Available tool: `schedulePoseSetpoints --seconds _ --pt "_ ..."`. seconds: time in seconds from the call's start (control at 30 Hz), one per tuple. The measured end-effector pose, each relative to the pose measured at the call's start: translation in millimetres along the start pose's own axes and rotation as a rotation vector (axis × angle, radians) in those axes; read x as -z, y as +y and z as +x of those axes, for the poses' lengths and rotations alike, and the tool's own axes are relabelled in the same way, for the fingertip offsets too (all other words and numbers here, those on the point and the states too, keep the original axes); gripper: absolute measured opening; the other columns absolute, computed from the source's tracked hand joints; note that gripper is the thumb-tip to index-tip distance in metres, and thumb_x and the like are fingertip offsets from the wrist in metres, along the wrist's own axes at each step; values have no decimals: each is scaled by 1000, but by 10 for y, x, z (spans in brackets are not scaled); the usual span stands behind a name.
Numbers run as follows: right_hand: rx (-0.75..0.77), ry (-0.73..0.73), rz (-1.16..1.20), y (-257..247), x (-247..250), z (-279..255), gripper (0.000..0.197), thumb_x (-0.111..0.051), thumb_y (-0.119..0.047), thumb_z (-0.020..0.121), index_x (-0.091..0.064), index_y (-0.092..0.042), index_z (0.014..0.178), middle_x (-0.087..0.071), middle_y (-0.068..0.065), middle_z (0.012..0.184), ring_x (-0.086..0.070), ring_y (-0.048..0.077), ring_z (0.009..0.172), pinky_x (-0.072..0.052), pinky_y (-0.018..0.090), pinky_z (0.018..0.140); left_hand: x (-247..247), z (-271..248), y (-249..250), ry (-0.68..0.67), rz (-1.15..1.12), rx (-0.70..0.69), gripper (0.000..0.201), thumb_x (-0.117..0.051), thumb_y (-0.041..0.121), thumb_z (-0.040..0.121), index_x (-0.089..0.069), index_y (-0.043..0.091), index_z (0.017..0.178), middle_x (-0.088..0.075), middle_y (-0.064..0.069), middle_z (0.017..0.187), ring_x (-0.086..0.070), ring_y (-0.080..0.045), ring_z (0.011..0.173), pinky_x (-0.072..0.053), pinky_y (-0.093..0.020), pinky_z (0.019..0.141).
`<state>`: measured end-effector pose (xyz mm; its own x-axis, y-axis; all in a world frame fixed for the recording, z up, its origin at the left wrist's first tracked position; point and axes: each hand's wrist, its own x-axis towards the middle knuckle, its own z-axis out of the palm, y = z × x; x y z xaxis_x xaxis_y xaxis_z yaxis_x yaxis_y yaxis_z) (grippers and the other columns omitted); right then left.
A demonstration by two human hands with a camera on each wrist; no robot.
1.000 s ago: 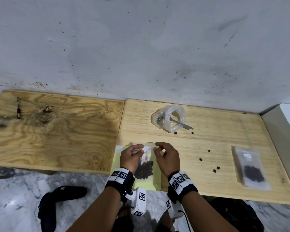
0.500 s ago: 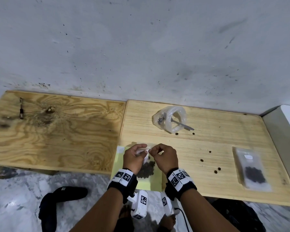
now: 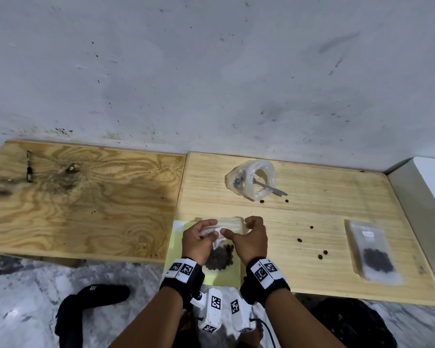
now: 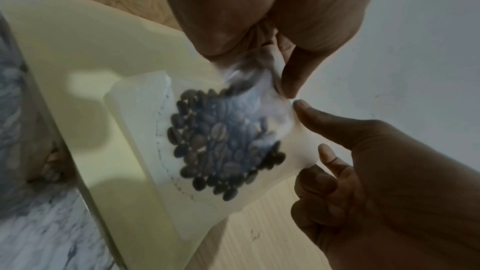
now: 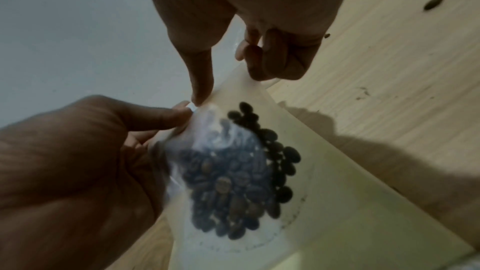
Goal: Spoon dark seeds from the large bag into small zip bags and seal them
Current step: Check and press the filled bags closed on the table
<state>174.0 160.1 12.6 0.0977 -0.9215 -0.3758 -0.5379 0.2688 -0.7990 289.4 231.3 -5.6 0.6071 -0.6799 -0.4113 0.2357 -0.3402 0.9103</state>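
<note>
Clear plastic small zip bag of dark seeds, held over a pale yellow sheet at the table's near edge. Left hand pinched its top edge; right hand pinched the same edge beside it, thumb extended. Farther right lay a filled zip bag; loose seeds lay scattered between. Farthest stood the large bag, a spoon inside, handle out.
</note>
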Motion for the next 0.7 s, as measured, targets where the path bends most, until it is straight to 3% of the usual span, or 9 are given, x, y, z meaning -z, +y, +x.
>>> schedulePoseSetpoints --seconds 0.07,0.13,0.33,0.5,0.7 --pt "-58 -55 101 9 8 5 57 -90 -34 64 -51 -23 102 -64 -2 91 -62 13 76 -48 27 69 -1 7 12 -4 -20 9 26 -69 -5 81 -74 18 93 -74 2 99 -67 -9 95 -49 -22 83" --pt "-47 -54 117 25 -9 24 51 -90 -32 65 -53 -21 100 -62 -3 78 -59 13 67 -47 28 65 -7 15 30 -4 -46 8 21 -70 -1 83 -74 16 93 -75 0 99 -68 -11 95 -49 -21 83" --pt "-23 -57 173 77 -51 66 39 -88 -32 65 -58 -21 86 -62 0 77 -57 19 69 -51 38 75 23 56 50 -9 -5 -15 17 -72 7 85 -73 22 90 -74 6 100 -69 -9 96 -51 -24 86" --pt "69 -45 153 68 -28 46 37 -88 -30 67 -56 -23 83 -59 -3 76 -53 15 67 -48 34 69 49 14 68 -39 0 -14 23 -72 3 82 -73 22 95 -73 5 104 -66 -10 100 -50 -25 90" --pt "137 -66 125 86 -35 45 39 -89 -32 63 -53 -27 78 -58 -5 72 -51 15 63 -50 38 68 82 10 113 -44 -6 -27 27 -72 -1 81 -73 23 93 -73 5 101 -67 -11 98 -52 -27 89"
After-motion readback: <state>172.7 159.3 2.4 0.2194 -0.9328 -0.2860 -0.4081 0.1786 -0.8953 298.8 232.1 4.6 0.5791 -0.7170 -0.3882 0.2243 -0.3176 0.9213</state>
